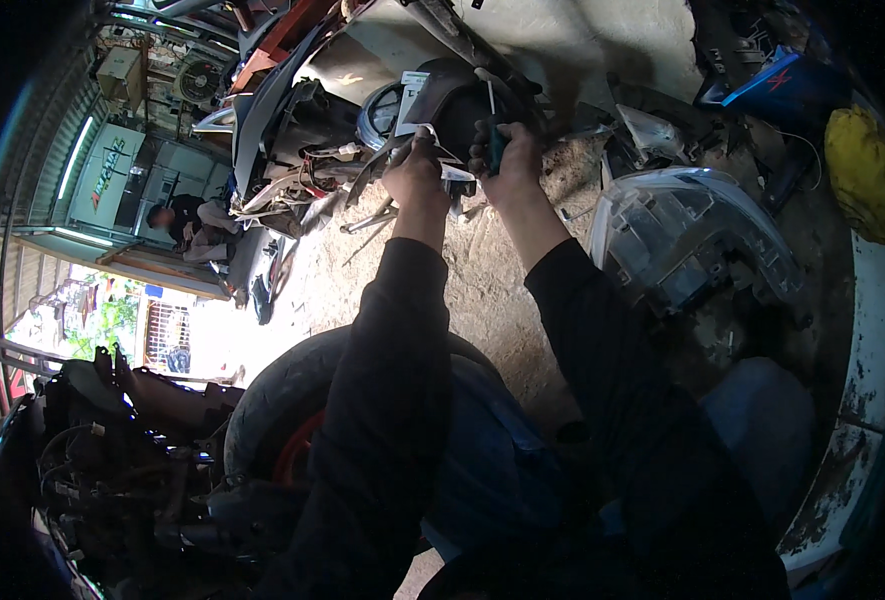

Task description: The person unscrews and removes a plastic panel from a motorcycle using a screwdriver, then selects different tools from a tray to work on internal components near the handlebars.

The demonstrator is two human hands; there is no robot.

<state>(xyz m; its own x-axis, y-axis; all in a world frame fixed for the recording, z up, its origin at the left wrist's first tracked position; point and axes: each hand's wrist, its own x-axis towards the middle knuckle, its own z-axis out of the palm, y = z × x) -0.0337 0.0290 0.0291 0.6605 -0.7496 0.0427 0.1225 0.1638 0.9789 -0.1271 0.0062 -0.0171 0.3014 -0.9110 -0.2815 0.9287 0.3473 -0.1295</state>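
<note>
Black-sleeved, your right hand [514, 168] grips a screwdriver [495, 145]; your left hand [417, 178] is near a white plate [409, 108], whether holding anything I cannot tell.

Teal tool handle [496, 150], black sleeves [392, 330], yellow bundle [859, 170], red rim [299, 448]

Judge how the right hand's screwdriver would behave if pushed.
The screwdriver would likely be stiff: its shaft looks straight and metallic. It is probably light, being slim. Slipping seems unlikely with the right hand wrapped around its handle.
</note>
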